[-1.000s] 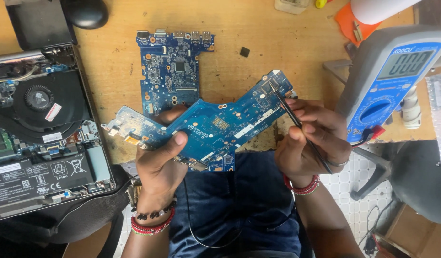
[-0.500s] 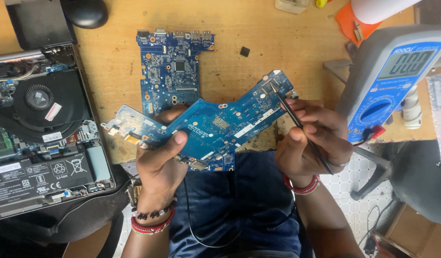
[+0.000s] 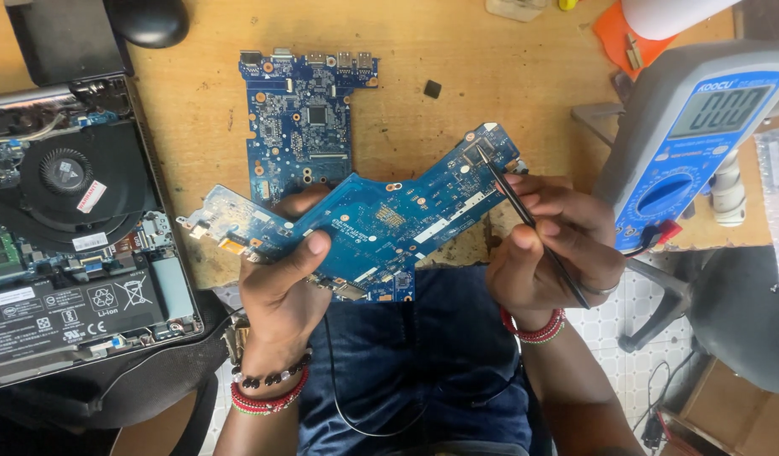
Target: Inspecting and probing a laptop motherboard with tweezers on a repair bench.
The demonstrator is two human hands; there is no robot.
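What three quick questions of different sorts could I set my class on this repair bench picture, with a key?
1. True or false: the left hand holds the blue board up off the desk.
2. Multiple choice: the probe in the right hand has its tip on: A the fan; B the held board's upper right end; C the mouse.
3. Fill in: the second board lies flat on the ____.

Key: 1 true. 2 B. 3 desk.

Left hand [image 3: 281, 283] palm-up in curled grip, right hand [image 3: 551, 245] pinched.
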